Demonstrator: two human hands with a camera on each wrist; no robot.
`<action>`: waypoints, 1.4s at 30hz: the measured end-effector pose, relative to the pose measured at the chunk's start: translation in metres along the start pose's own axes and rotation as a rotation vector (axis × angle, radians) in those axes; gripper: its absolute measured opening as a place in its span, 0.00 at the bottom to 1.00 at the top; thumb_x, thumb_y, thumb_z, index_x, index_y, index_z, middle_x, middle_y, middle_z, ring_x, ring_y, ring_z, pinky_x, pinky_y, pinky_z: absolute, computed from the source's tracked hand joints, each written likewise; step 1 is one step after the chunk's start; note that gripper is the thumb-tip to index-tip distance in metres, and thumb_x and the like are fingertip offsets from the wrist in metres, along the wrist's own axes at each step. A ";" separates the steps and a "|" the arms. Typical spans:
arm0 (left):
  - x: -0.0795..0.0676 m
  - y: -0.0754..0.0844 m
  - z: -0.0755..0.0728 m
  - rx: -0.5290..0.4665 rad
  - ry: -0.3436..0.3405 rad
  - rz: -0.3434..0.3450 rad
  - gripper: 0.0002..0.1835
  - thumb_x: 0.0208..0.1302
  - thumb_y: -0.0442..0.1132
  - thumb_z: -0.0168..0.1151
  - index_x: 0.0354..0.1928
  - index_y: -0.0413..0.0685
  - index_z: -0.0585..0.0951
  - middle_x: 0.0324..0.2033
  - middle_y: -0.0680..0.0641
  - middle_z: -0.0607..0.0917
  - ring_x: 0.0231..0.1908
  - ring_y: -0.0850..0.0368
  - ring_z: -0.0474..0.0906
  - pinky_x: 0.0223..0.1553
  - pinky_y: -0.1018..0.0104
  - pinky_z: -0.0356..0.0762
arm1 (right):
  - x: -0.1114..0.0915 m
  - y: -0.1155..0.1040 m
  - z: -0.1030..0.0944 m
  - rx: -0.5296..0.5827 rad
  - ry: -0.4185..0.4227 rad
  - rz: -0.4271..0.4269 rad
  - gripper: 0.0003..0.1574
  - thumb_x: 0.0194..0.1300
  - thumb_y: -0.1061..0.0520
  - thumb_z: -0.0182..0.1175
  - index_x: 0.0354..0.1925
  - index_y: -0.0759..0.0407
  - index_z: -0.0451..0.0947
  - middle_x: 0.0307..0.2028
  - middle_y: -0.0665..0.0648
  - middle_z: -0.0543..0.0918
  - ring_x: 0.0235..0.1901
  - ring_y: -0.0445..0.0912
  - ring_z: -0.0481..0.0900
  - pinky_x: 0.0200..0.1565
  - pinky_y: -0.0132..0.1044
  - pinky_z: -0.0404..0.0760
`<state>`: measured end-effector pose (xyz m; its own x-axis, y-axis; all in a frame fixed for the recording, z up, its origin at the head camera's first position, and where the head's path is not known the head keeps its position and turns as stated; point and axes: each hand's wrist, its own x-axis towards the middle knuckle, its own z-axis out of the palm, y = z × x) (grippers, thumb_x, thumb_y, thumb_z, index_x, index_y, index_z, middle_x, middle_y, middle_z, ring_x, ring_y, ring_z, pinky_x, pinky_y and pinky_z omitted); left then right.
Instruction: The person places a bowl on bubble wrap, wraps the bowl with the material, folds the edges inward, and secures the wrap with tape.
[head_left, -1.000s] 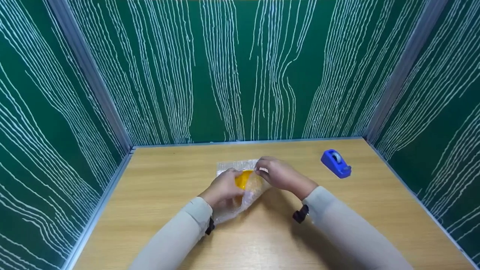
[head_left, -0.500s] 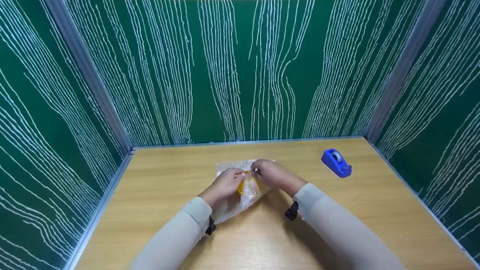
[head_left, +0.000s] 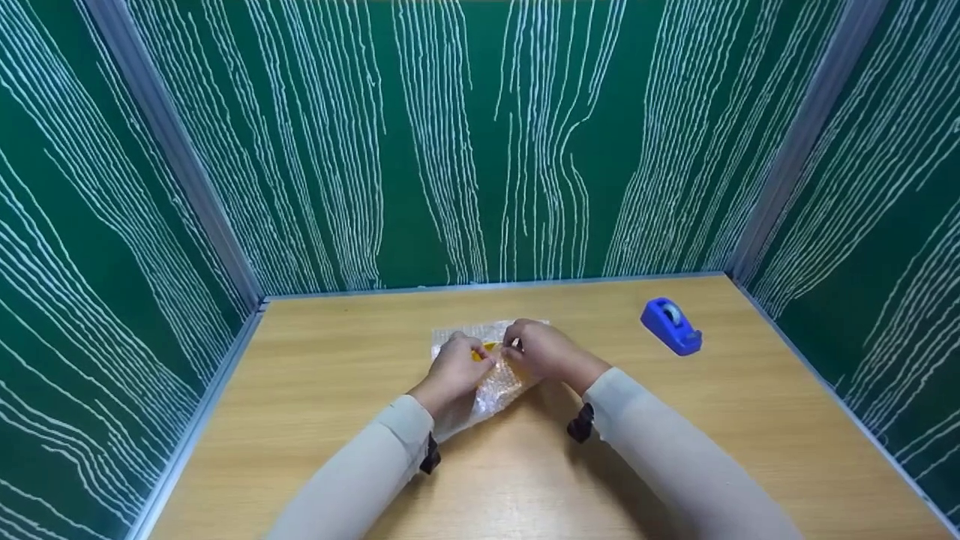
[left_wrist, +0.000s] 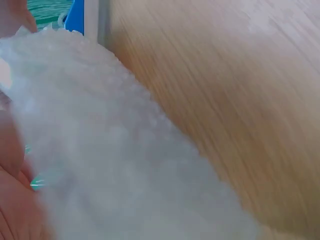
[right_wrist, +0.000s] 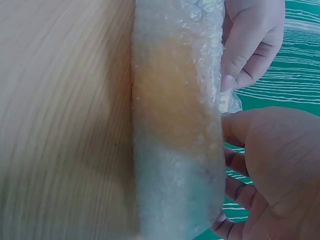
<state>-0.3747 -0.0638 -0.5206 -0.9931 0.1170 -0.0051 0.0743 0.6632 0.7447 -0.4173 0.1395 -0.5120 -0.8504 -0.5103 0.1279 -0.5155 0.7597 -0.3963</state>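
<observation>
A sheet of clear bubble wrap [head_left: 491, 397] is folded over a yellow-orange object, mostly covered, on the wooden table. Only a small strip of the yellow object [head_left: 491, 346] shows between the hands; through the wrap it is a blurred orange patch in the right wrist view. My left hand [head_left: 456, 369] pinches the wrap at the left of the fold, thumb on top. Close beside it, my right hand [head_left: 551, 351] grips the folded wrap edge with fingers and thumb. The left wrist view is mostly filled by bubble wrap [left_wrist: 110, 135], with part of a hand at its left edge.
A blue tape dispenser [head_left: 671, 327] with a roll of tape stands at the back right of the table [head_left: 337, 360]. Green panels [head_left: 487, 150] with wavy white lines enclose the table at the back and both sides, joined by grey posts.
The wrap's near flap has been drawn further across the yellow object, hiding most of it. My left hand has moved from the object's side onto the wrap; my right hand has shifted slightly left.
</observation>
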 end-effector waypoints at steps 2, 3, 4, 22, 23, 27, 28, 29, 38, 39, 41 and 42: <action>0.000 0.000 0.001 -0.014 0.025 -0.019 0.10 0.78 0.42 0.74 0.37 0.48 0.85 0.54 0.45 0.78 0.57 0.47 0.77 0.65 0.53 0.83 | 0.000 0.001 0.001 0.007 -0.008 0.018 0.10 0.82 0.55 0.69 0.54 0.58 0.92 0.52 0.60 0.92 0.53 0.57 0.91 0.63 0.55 0.91; 0.000 0.000 0.001 -0.016 0.033 -0.026 0.10 0.77 0.41 0.75 0.37 0.48 0.85 0.54 0.45 0.77 0.58 0.47 0.76 0.67 0.53 0.83 | -0.001 0.002 0.000 0.014 -0.009 0.028 0.11 0.82 0.55 0.69 0.54 0.58 0.91 0.53 0.60 0.92 0.54 0.57 0.91 0.65 0.55 0.90; 0.000 0.000 0.002 -0.019 0.038 -0.036 0.10 0.77 0.41 0.76 0.37 0.48 0.85 0.54 0.45 0.77 0.59 0.48 0.76 0.68 0.53 0.83 | -0.001 0.002 0.000 0.019 -0.008 0.041 0.11 0.82 0.55 0.69 0.55 0.58 0.91 0.54 0.61 0.92 0.56 0.58 0.91 0.66 0.56 0.90; 0.003 -0.007 0.001 0.049 0.080 0.014 0.11 0.69 0.38 0.81 0.31 0.47 0.87 0.47 0.47 0.80 0.54 0.48 0.77 0.72 0.51 0.81 | -0.006 0.055 -0.009 0.183 -0.029 0.447 0.37 0.88 0.36 0.58 0.77 0.60 0.75 0.78 0.69 0.77 0.78 0.66 0.75 0.85 0.66 0.67; 0.003 -0.007 0.001 0.046 0.080 0.012 0.11 0.69 0.38 0.81 0.31 0.48 0.87 0.46 0.47 0.80 0.54 0.48 0.77 0.71 0.52 0.82 | -0.008 0.058 -0.009 0.191 -0.042 0.462 0.39 0.88 0.36 0.57 0.79 0.60 0.74 0.79 0.70 0.76 0.78 0.66 0.75 0.85 0.67 0.66; 0.003 -0.007 0.001 0.041 0.075 -0.004 0.10 0.70 0.38 0.81 0.33 0.48 0.86 0.47 0.48 0.79 0.53 0.49 0.76 0.68 0.54 0.83 | -0.012 0.064 -0.010 0.213 -0.068 0.487 0.41 0.89 0.35 0.54 0.81 0.63 0.70 0.79 0.73 0.76 0.80 0.70 0.73 0.84 0.69 0.67; 0.003 -0.007 0.001 0.035 0.070 -0.015 0.10 0.70 0.38 0.81 0.34 0.48 0.86 0.47 0.48 0.79 0.53 0.50 0.76 0.68 0.54 0.83 | -0.012 0.065 -0.010 0.223 -0.072 0.495 0.42 0.90 0.35 0.53 0.81 0.63 0.69 0.79 0.74 0.75 0.80 0.70 0.73 0.84 0.70 0.66; 0.002 -0.006 0.001 0.017 0.065 -0.033 0.10 0.70 0.37 0.80 0.36 0.48 0.85 0.48 0.47 0.79 0.53 0.50 0.76 0.68 0.55 0.84 | -0.012 0.065 -0.009 0.229 -0.074 0.499 0.42 0.90 0.35 0.53 0.81 0.63 0.69 0.79 0.74 0.75 0.81 0.70 0.72 0.84 0.70 0.66; -0.003 0.001 -0.002 -0.080 0.042 -0.142 0.15 0.73 0.35 0.79 0.48 0.52 0.78 0.52 0.48 0.78 0.57 0.50 0.78 0.73 0.55 0.84 | -0.010 0.063 -0.010 0.346 -0.091 0.539 0.41 0.88 0.35 0.56 0.82 0.59 0.68 0.82 0.70 0.73 0.80 0.68 0.73 0.85 0.69 0.66; -0.003 0.002 -0.002 -0.081 0.038 -0.145 0.15 0.73 0.35 0.79 0.48 0.52 0.78 0.52 0.48 0.78 0.57 0.50 0.77 0.74 0.54 0.84 | -0.009 0.063 -0.009 0.355 -0.090 0.536 0.41 0.88 0.36 0.57 0.82 0.59 0.69 0.82 0.70 0.73 0.79 0.67 0.73 0.84 0.68 0.67; -0.002 0.001 -0.001 -0.072 0.036 -0.140 0.15 0.73 0.35 0.79 0.48 0.52 0.78 0.52 0.48 0.78 0.56 0.50 0.78 0.73 0.54 0.84 | -0.009 0.063 -0.008 0.375 -0.079 0.530 0.40 0.89 0.37 0.57 0.81 0.61 0.69 0.81 0.70 0.75 0.78 0.66 0.75 0.84 0.66 0.69; -0.001 0.001 -0.001 -0.057 0.037 -0.131 0.14 0.73 0.36 0.79 0.47 0.52 0.79 0.51 0.48 0.78 0.56 0.50 0.78 0.73 0.55 0.84 | -0.008 0.063 -0.008 0.383 -0.074 0.525 0.39 0.89 0.38 0.57 0.81 0.61 0.69 0.80 0.71 0.75 0.77 0.65 0.76 0.84 0.65 0.70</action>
<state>-0.3735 -0.0642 -0.5195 -0.9967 0.0035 -0.0810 -0.0608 0.6275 0.7762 -0.4432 0.1947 -0.5307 -0.9623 -0.1473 -0.2285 0.0521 0.7250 -0.6868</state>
